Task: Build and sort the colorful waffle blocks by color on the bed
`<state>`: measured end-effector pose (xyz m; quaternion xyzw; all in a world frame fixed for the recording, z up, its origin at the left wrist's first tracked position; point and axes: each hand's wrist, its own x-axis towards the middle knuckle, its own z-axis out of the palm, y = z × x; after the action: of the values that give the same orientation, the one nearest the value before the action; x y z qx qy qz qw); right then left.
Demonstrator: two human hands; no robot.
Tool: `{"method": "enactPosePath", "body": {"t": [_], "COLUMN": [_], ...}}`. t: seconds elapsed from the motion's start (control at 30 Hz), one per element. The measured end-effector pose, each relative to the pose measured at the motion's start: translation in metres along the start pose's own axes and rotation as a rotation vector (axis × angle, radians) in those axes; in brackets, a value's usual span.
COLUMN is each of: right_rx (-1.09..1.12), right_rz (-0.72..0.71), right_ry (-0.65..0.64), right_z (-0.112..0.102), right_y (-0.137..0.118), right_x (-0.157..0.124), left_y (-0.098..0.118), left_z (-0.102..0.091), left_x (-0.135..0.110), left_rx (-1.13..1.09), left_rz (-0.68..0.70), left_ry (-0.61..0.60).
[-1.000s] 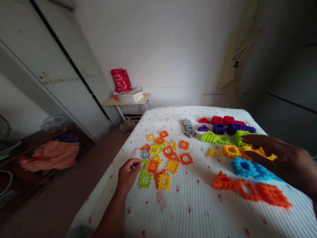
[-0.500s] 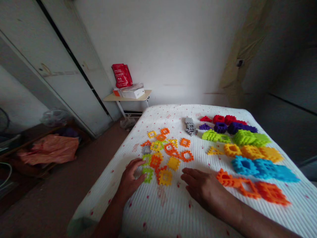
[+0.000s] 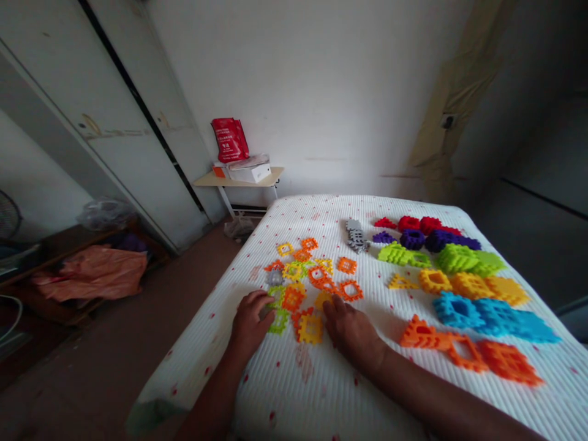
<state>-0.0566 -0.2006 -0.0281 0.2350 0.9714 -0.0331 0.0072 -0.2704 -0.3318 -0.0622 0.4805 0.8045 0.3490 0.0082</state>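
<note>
A scatter of flat orange, yellow and lime interlocking pieces (image 3: 316, 275) lies on a white bed (image 3: 321, 380). My left hand (image 3: 250, 318) rests at the pile's near left edge. Its fingers are curled beside a lime green piece (image 3: 278, 321), and something small and greyish shows between them. My right hand (image 3: 348, 326) lies flat on the bed at the pile's near side, fingers stretched over a yellow piece (image 3: 321, 299). A yellow square piece (image 3: 311, 329) lies between the two hands.
To the right, pieces lie sorted in rows by colour: red (image 3: 416, 223), purple (image 3: 436, 240), lime (image 3: 452, 258), yellow (image 3: 468, 285), blue (image 3: 491, 312), orange (image 3: 468, 350), with a grey stack (image 3: 356, 236). A side table (image 3: 239, 179) with a red bag (image 3: 229, 139) stands by the wall.
My right hand swung from over the sorted rows on the right down to the loose pile. My left hand slid slightly toward me along the pile's edge.
</note>
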Motion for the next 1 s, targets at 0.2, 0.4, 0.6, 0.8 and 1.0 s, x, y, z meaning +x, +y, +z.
{"method": "enactPosePath", "body": {"t": [0.2, 0.4, 0.6, 0.8, 1.0], "right_rx": [-0.079, 0.11, 0.456, 0.312, 0.244], "right_rz": [-0.04, -0.003, 0.134, 0.166, 0.137], "right_ry": [0.008, 0.084, 0.06, 0.04, 0.03], "right_z": [0.0, -0.014, -0.015, -0.024, -0.021], "right_y": [0.003, 0.008, 0.015, 0.016, 0.014], "right_x": [0.008, 0.003, 0.001, -0.004, -0.005], "left_y": [0.002, -0.003, -0.002, -0.002, -0.001], "left_z": [0.0, 0.001, 0.0, 0.001, 0.0], "left_x": [0.0, -0.001, -0.001, -0.002, -0.002], "left_rx": [-0.002, -0.039, -0.055, -0.078, -0.089], "left_rz": [0.019, 0.041, 0.077, 0.068, 0.051], "left_ry": [0.033, 0.102, 0.101, 0.117, 0.109]}}
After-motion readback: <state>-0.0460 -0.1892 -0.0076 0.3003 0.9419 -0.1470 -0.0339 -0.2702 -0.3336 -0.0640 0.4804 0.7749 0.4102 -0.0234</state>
